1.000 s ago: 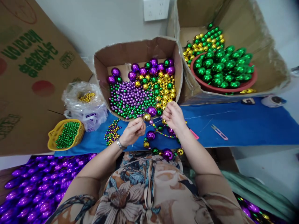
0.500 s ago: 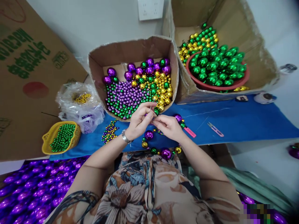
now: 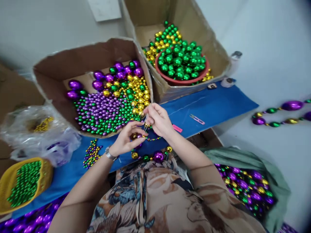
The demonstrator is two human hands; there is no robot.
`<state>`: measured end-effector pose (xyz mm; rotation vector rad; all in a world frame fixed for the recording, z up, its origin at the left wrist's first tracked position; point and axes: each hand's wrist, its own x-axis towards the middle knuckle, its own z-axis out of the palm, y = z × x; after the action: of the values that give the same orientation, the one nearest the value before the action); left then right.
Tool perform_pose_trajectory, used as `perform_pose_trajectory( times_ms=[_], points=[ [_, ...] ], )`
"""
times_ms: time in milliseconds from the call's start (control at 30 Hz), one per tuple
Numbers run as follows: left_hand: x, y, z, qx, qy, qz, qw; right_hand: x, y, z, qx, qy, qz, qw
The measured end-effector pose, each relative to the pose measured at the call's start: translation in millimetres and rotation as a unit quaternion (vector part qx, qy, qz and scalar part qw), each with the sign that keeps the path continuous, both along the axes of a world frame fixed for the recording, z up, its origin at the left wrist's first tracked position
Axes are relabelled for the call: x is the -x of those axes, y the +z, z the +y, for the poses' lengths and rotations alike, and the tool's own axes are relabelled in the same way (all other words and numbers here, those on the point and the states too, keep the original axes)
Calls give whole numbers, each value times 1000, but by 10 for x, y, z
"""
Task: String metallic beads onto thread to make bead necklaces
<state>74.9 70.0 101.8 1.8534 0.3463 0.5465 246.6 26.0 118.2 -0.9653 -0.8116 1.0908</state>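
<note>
Between my hands, over the blue-covered table (image 3: 211, 103), a thin white string (image 3: 145, 127) forms a narrow loop. My right hand (image 3: 159, 121) is closed, its fingertips pinching the upper end of that string. Lower and to the left, my left hand (image 3: 126, 138) has curved fingers and thumb at the string's lower part; its exact grip is partly hidden. Just beneath both hands lies a bead necklace (image 3: 159, 156) of purple, gold and green balls, partly covered by them. A pink tag (image 3: 177, 128) shows beside my right wrist.
A cardboard box (image 3: 41, 74) of loose beads stands behind my hands. Another box (image 3: 218, 48) holds a red bowl (image 3: 167, 79) of green balls. Pink thread snips (image 3: 197, 119) lie to the right. At left are a yellow basket (image 3: 47, 176) and plastic bags (image 3: 55, 142).
The view has swung right, so the boxes appear further left. My hands have moved apart, the right one rising above the left, and a string loop now shows between them.
</note>
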Motion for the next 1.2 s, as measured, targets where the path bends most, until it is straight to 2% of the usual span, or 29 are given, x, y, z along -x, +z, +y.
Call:
perform_pose_trajectory(
  times_ms=[67,133,200,233,267,300,333,400,500,533,633,667,700,800,867,900,967,1000,1033,1067,1133,1200],
  points=[
    [1,-17,22,-28,-17,10,999,-78,-100,42,11,-21,17,1000],
    [-15,-22,51,-85,-37,18,996,-237,-253,29,21,-33,-10,999],
    [-44,-16,78,-137,-42,18,989,-503,-453,-61,35,-51,-104,993],
    [-60,-11,88,-149,-35,13,988,-676,-562,-138,45,-63,-180,981],
    [-76,-6,96,-149,-23,5,989,-868,-672,-232,58,-87,-267,958],
    [-89,-3,101,-139,-8,-5,990,-1067,-780,-341,75,-122,-358,922],
    [-99,-2,103,-125,6,-13,992,-1262,-883,-457,112,-148,-445,876],
    [-109,-5,103,-100,30,-19,994,-1596,-1064,-692,219,-154,-565,780],
    [-114,-16,98,-81,60,-11,995,-1884,-1268,-981,272,-123,-603,740],
    [-117,-20,98,-79,68,-7,995,-1936,-1319,-1051,287,-127,-620,719],
    [-145,-21,101,-68,82,-8,994,-2063,-1433,-1187,352,-179,-666,633],
    [-159,-17,101,-60,85,-11,995,-2107,-1458,-1213,367,-192,-664,623],
    [-174,-10,99,-51,87,-13,995,-2149,-1476,-1230,377,-194,-656,624],
    [-213,21,87,-26,88,-22,996,-2212,-1483,-1216,378,-186,-628,654],
    [-228,32,87,-12,86,-29,996,-2143,-1437,-1139,365,-193,-612,675],
    [-232,31,92,-7,83,-34,996,-2061,-1391,-1084,352,-197,-595,696],
    [-232,17,106,4,77,-40,996,-1801,-1233,-959,309,-171,-527,773],
    [-228,7,113,9,73,-43,996,-1633,-1122,-895,273,-137,-461,833],
    [-223,-3,118,13,69,-46,996,-1453,-992,-833,233,-76,-389,888],
    [-217,-11,122,17,66,-49,996,-1271,-852,-771,200,1,-340,919],
    [-204,-22,127,21,58,-51,997,-952,-578,-649,139,125,-316,930],
    [-190,-23,135,17,51,-46,997,-740,-364,-534,94,179,-338,919]
  ],
)
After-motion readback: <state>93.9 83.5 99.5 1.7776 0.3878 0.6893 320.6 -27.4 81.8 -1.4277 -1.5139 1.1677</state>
